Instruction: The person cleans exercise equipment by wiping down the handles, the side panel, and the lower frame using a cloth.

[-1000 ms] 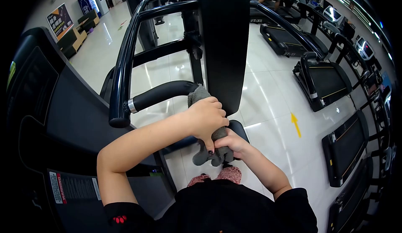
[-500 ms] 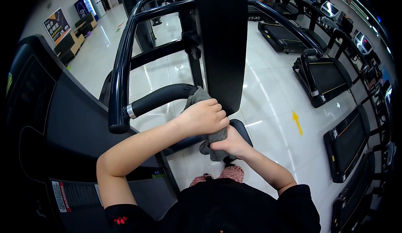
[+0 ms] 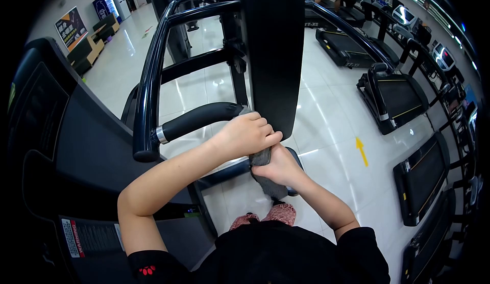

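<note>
Gripping gray cloth [image 3: 270, 185] on black handle [image 3: 201, 115]: left hand [image 3: 249, 135] clenched over it, right hand [image 3: 280, 168] grasping at left's 5 o'clock. Likely light, soft, limp (hold mid-length, not tail).

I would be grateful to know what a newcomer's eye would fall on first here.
Probably the left grip and right grip, close together near the centre on a grey cloth, by the curved black padded bar. Next may come the bright yellow arrow on the pale floor, right of centre. Treadmills line the right side.
</note>
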